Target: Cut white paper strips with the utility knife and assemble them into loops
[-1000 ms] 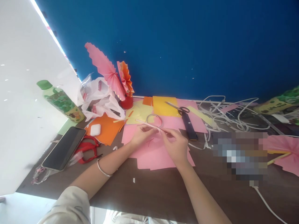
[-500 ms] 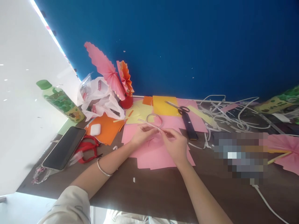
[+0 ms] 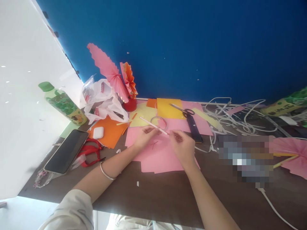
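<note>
At centre frame, both hands pinch a thin white strip [image 3: 154, 125]: left hand [image 3: 144, 136], right hand [image 3: 183, 147], above pink paper [image 3: 158, 156] on a cluttered brown table [image 3: 168, 195] against a blue wall [image 3: 192, 48].

bright daylight, left glare, wide-angle edge distortion.

Both hands are pinching a thin white paper strip [image 3: 153, 125] over the pink paper sheets [image 3: 160, 155] on the dark brown worktop [image 3: 168, 195]: left hand [image 3: 144, 136] mid-strip, right hand [image 3: 183, 145] at its near end. Black-handled scissors [image 3: 184, 111] lie just behind.
</note>
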Demonstrator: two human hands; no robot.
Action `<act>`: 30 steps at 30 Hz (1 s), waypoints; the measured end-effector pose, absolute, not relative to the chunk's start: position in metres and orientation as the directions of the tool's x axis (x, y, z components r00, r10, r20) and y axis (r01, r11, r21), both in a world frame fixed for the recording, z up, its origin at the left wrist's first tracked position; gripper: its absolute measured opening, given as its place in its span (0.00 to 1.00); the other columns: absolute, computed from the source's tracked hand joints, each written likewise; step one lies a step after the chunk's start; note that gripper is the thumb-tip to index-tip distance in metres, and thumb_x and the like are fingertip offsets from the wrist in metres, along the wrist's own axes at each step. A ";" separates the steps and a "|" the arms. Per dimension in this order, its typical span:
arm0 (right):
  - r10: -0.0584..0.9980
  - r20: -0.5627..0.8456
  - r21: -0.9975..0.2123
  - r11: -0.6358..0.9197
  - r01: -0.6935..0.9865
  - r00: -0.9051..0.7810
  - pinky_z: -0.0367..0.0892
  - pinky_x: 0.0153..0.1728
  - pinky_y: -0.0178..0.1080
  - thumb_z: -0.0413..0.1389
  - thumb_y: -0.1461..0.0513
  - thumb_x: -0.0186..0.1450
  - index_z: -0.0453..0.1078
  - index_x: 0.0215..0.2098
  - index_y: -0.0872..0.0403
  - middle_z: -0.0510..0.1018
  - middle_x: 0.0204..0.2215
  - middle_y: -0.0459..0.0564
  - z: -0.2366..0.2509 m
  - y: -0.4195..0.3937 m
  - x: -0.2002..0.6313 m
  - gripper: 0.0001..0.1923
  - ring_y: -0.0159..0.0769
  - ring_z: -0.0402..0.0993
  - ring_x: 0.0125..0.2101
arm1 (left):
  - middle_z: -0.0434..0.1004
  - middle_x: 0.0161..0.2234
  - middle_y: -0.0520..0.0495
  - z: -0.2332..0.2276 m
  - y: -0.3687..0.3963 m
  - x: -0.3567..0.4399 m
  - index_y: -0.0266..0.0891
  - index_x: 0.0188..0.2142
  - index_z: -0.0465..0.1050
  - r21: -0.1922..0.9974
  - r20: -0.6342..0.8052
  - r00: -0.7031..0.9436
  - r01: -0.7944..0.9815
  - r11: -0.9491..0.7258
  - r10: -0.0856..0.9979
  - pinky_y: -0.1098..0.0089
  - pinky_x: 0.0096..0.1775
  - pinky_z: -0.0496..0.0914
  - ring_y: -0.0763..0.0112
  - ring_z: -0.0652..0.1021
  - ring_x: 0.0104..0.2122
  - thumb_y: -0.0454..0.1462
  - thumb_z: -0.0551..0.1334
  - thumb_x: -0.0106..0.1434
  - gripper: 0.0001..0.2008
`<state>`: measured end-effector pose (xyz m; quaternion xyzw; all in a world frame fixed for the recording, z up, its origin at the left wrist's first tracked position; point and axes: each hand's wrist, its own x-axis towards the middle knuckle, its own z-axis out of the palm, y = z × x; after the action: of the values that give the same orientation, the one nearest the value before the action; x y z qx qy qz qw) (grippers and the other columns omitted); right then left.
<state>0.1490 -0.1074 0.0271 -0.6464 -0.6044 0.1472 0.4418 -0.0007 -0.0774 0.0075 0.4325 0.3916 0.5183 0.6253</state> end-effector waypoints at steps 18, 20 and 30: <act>0.975 0.179 -0.874 0.094 0.477 0.134 0.64 0.32 0.38 0.53 0.54 0.58 0.71 0.25 0.56 0.76 0.23 0.49 0.029 -0.100 0.151 0.14 0.36 0.71 0.28 | 0.78 0.28 0.46 0.002 -0.075 -0.001 0.35 0.28 0.76 0.946 -0.013 0.168 -0.318 0.066 0.986 0.66 0.41 0.70 0.69 0.77 0.31 0.44 0.64 0.53 0.12; 0.976 0.172 -0.883 0.092 0.461 0.134 0.64 0.33 0.38 0.50 0.54 0.60 0.70 0.24 0.56 0.75 0.23 0.48 0.027 -0.099 0.152 0.15 0.36 0.71 0.28 | 0.78 0.28 0.46 0.001 -0.074 -0.001 0.35 0.28 0.75 0.941 -0.012 0.171 -0.332 0.069 0.985 0.65 0.41 0.70 0.69 0.77 0.31 0.44 0.64 0.53 0.13; 0.715 0.699 -0.566 0.540 0.623 0.015 0.63 0.40 0.42 0.47 0.63 0.63 0.67 0.34 0.53 0.73 0.31 0.52 0.040 -0.124 0.127 0.07 0.39 0.68 0.35 | 0.75 0.28 0.48 -0.002 -0.079 0.002 0.35 0.29 0.73 0.988 0.047 0.206 -0.156 -0.014 0.978 0.67 0.38 0.69 0.68 0.75 0.32 0.43 0.62 0.55 0.11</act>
<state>0.1265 -0.1239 0.0401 -0.4775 -0.7005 0.0434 0.5286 0.0023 -0.0793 -0.0024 0.5172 0.3969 0.4896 0.5790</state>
